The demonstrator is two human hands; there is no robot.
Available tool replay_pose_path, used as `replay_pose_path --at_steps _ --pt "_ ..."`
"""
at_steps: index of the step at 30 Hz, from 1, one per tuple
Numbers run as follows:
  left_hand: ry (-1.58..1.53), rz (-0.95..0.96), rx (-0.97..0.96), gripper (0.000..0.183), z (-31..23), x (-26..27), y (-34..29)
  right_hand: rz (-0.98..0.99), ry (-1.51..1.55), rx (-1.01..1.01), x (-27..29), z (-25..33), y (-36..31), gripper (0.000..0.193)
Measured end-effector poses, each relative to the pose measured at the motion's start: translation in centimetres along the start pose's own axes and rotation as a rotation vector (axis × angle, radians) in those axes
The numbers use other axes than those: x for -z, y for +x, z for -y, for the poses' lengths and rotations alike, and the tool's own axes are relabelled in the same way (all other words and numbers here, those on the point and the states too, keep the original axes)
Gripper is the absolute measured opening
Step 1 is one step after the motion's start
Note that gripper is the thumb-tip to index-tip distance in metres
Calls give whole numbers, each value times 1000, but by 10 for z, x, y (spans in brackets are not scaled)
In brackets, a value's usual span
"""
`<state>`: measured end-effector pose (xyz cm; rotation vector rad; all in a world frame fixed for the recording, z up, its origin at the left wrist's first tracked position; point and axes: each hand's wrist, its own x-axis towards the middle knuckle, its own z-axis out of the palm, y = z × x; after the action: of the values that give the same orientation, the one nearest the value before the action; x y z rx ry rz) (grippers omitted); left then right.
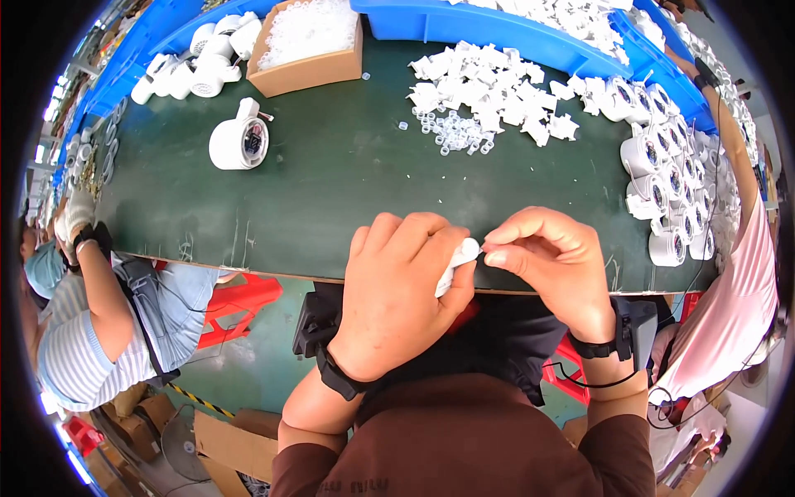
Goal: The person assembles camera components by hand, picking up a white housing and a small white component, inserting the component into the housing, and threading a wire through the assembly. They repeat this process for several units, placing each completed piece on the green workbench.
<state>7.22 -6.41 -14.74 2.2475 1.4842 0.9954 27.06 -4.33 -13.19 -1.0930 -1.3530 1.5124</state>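
My left hand (402,294) is closed round a small white plastic part (454,269), just above the table's near edge. The part's rounded end sticks out between thumb and forefinger, and the rest is covered by the fingers. My right hand (555,261) is close beside it on the right, with thumb and forefinger pinched together. Whatever lies between those fingertips is too small to make out. Farther off to the left, a white round housing (228,145) with a circuit inside and a short arm on top stands alone on the green table (331,178).
White plastic pieces (489,87) lie heaped at the back, beside small clear rings (455,132). Finished-looking round housings (662,190) are stacked at the right. A cardboard box (302,76) of clear parts and a blue bin (497,37) line the back. Co-workers sit on both sides.
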Motion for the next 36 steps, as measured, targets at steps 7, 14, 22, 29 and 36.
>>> replay_pose_path --at_steps 7,14,22,29,36 --pt "16 -4 -4 25 -2 -2 2 98 -35 84 1 -8 8 12" --pt "-39 -34 -5 31 3 -5 -1 152 142 -164 -1 -3 15 9" --pt "-82 -118 5 41 1 -12 -4 33 135 -228 -16 -6 8 16" --pt "-64 -175 -48 37 5 -16 -6 37 221 -138 -15 -11 0 17" --pt "-35 -64 -89 28 12 -2 -2 19 87 -64 -27 -22 -4 19"
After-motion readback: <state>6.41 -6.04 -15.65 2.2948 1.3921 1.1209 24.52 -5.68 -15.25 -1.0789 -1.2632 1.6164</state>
